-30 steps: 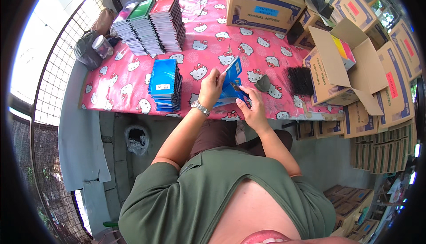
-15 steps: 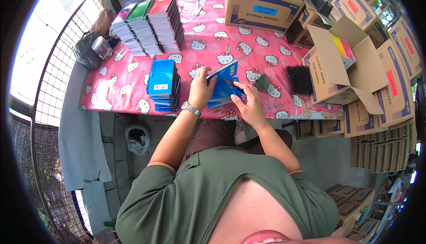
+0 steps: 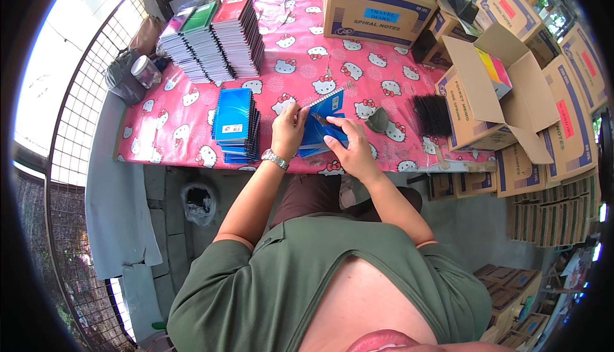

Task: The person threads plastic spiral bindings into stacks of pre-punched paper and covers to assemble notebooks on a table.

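Observation:
A blue notebook [image 3: 329,104] with a white binding edge stands tilted on the near side of the table, above another blue notebook [image 3: 314,136]. At its left end, the fingers of my left hand [image 3: 288,133] are closed on the binding edge. My right hand [image 3: 353,153] has its fingers bent around a small dark metal tool [image 3: 319,120], whose tip points toward the binding; the rest of it is hidden by the fingers. To the left sits a stack of blue notebooks [image 3: 233,116] with dark spiral edges. A grey-green crumpled piece [image 3: 377,120] lies right of my right hand.
Tall stacks of spiral notebooks [image 3: 239,41] stand at the back left beside a clear jar [image 3: 146,70]. Black spiral wires [image 3: 432,115] lie beside an open carton [image 3: 476,105] on the right. A large carton [image 3: 377,16] stands at the back. A lined bin [image 3: 199,201] is below the table.
My left fingers have closed together on the binding edge, where they were more spread. My right hand and the tool have shifted slightly left.

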### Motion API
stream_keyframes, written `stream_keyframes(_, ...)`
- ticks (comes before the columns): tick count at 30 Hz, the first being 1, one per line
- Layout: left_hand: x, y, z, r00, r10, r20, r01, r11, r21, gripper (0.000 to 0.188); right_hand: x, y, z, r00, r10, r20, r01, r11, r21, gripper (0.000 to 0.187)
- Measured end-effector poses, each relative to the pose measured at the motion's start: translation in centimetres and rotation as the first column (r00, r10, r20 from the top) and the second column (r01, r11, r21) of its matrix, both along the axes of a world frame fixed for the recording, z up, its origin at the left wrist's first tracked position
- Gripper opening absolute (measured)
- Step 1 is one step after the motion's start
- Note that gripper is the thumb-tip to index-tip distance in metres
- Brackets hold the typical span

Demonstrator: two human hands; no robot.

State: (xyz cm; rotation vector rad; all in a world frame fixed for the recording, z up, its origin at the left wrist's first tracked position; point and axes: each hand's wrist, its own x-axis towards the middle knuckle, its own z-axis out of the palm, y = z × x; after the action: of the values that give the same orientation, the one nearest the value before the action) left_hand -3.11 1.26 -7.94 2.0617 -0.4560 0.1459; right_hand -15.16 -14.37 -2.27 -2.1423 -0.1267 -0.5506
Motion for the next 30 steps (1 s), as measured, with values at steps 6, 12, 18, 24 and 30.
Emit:
stream_keyframes(6, 0.0, -0.6, -0.1, 0.995, -0.004, 0.096, 0.020, 0.985, -0.173, 0.011, 1.4, 0.5, -0.3, 0.999, -0.013, 0.038, 0.020, 0.983, -0.181, 0.044)
stream_keyframes(12, 0.9, 0.1, -1.7, 0.996, -0.068, 0.053, 0.078, 0.973, -0.215, 0.007, 2.0, 1.5, -0.3, 0.994, -0.068, 0.084, 0.092, 0.942, -0.322, 0.054)
stream_keyframes(18, -0.2, -0.1, -0.6, 0.992, -0.044, 0.122, 0.072, 0.969, -0.238, 0.009, 1.7, 1.5, -0.2, 0.999, -0.043, -0.013, 0.037, 0.948, -0.315, 0.044)
stream_keyframes(24, -0.8, 1.2, 2.0, 0.861, 0.044, 0.506, -0.053, 0.999, 0.005, 0.017, 0.6, -0.3, -0.5, 0.885, 0.295, -0.361, -0.025, 0.804, 0.595, 0.033)
stream_keyframes(30, 2.4, 12.2, 4.9, 0.791, 0.564, 0.237, -0.493, 0.817, -0.299, 0.019, -1.9, -9.5, -9.5, 0.952, -0.288, -0.101, 0.249, 0.925, -0.285, 0.037)
